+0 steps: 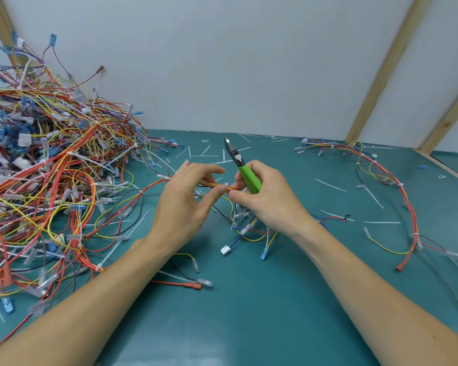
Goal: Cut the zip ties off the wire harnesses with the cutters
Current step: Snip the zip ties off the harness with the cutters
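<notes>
My right hand (265, 199) has its fingers curled round the green handles of the cutters (242, 167), with thumb and forefinger also pinching the wire bundle (214, 185) just beside a small white zip tie (225, 184). The blades point up and away from the bundle, nowhere near the tie, so I judge the cut is not yet set up. My left hand (188, 196) pinches the same bundle on the other side of the tie, the other fingers spread loosely above it. The two hands sit close together, the tie between their fingertips, all held a little above the green mat (249, 313).

Below the hands, loose branches of this harness hang down to the mat, ending in a white connector (225, 250) and a blue terminal (264, 255). To my left lies the big tangled pile of harnesses (45, 180); to my right one harness (397, 180) lies spread out. Cut tie strips (331, 185) litter the mat behind.

The risks, as I see them: the tie sits tight on thin wires, so a blade slid under it carelessly could nick insulation. Swinging the cutters round in a hand that also pinches the bundle could loosen either grip. My left fingertips are very near the tie and the blades must come in there.
</notes>
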The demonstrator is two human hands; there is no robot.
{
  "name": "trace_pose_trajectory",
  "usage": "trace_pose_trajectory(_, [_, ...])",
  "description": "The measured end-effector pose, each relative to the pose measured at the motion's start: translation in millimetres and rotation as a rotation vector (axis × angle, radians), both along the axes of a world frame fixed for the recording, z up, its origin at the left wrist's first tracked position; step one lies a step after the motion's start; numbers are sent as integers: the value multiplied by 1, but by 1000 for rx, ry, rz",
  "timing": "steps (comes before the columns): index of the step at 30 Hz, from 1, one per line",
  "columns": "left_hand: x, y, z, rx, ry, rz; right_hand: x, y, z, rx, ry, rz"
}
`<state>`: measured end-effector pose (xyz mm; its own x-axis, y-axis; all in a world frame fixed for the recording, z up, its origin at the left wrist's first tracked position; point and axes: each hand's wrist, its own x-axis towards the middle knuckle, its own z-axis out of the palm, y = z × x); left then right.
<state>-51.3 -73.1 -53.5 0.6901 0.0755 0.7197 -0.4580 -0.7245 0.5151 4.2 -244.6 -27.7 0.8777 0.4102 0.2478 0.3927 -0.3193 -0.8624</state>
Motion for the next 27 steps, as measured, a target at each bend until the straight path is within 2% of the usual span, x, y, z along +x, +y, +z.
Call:
trace_pose_trajectory(7, [-8, 2, 12, -68, -265, 269, 13, -15, 5, -19, -29, -56])
trace_pose_trajectory(10, [-10, 9, 16, -96, -312, 262, 18, -18, 5, 7, -39, -92])
trace_pose_trajectory(12, [-10, 11, 17, -47, -315, 243, 21, -19, 5, 21, -40, -116])
trace_pose_trajectory(18, [0, 14, 9, 149, -120, 350, 23, -22, 5, 26, 16, -66])
trace_pose_trajectory(20, [2, 17, 7, 96, -85, 333, 24, -23, 6, 20, 39, -39])
trace_pose_trajectory(23, [2, 18, 6, -154, 1, 261, 24, -26, 9, 31, 62, -38])
trace_pose_trajectory(27, [5, 24, 3, 11, 109, 247, 25, -31, 12, 22, 85, -3])
